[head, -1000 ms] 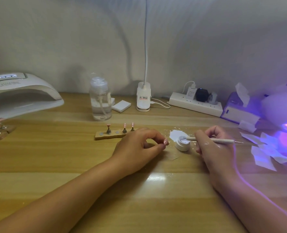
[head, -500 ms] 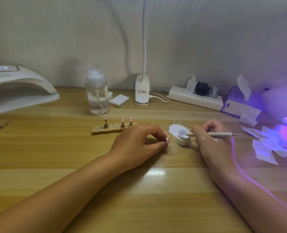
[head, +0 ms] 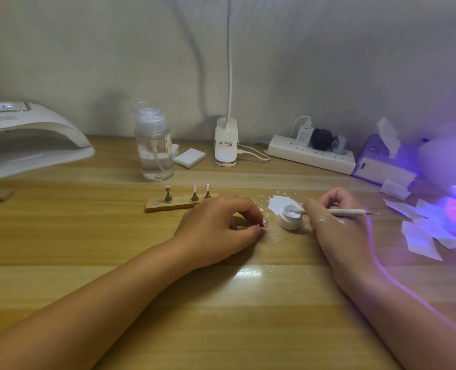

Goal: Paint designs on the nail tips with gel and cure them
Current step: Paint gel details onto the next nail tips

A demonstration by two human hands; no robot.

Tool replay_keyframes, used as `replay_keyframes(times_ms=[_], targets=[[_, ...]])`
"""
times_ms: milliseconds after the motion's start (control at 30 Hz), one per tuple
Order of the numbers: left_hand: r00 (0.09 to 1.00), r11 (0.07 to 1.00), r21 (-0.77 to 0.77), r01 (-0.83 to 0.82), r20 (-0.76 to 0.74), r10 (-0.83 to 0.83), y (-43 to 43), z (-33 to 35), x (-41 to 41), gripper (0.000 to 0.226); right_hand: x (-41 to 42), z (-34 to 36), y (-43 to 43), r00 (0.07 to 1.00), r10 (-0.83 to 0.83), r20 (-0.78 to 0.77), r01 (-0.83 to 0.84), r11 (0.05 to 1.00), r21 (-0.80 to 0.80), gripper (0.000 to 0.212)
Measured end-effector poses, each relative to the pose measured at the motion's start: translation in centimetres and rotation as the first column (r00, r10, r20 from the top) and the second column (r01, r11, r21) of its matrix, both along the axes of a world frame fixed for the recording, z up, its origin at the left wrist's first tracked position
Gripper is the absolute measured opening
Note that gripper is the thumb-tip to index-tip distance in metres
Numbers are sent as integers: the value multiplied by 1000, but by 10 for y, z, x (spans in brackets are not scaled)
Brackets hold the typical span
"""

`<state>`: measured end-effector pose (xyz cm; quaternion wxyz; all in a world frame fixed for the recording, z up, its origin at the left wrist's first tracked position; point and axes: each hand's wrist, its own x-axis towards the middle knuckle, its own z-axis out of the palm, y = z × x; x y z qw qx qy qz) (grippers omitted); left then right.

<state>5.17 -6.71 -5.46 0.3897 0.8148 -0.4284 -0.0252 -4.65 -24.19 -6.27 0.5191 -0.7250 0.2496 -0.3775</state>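
Step in hand, judged: loading gel. Centre-left of frame: three pink nail tips (head: 194, 188) upright on wooden holder (head: 174, 205). Left hand (head: 221, 225) resting on worktop (head: 87, 249), grip pinched on apparently a fourth tip (head: 265, 223). Right hand (head: 339, 222) grip closed round brush (head: 347, 212), end dipped in open gel pot (head: 288, 220). Next: lift brush, stroke held tip lightly.

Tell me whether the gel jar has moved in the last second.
No. The jar keeps its spot against the nail stand and the white patch; only the camera shifted.
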Motion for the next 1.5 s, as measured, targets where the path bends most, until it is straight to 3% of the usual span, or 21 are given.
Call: replay_keyframes(times_ms=[200,300,367,500,633,733,833,1233,1500], targets=[[1000,1000,-8,10,1,-10,0,0,0,4,-2,4,2,1000,-15,5,15,1000,4,21],[1000,1000,-16,3,-6,-3,-1,0,-1,15,-4,9,7,995,-35,92,28,996,84,20],[1000,1000,-8,4,6,-4,0,0,-1,10,-6,14,12,981,4,196,-21,996,89,21],[999,1000,-3,6,35,-6,0,0,-1,4,-12,25,29,961,139,239,-156,986,53,17],[999,999,-37,22,37,-20,0,-1,-1,12,-11,22,42,957,225,183,-263,940,217,19],[999,998,-56,31,29,-29,-1,-1,0,13,-9,20,43,967,220,131,-248,932,266,22],[999,997,-66,34,29,-32,-1,-3,1,3,-8,20,42,974,215,73,-226,946,234,28],[997,993,-89,82,20,-81,-1,-3,4,20,-6,19,44,974,227,-1,-223,957,187,20],[995,990,-104,97,-4,-98,0,-4,5,6,-8,19,45,969,248,-3,-244,953,178,19]])
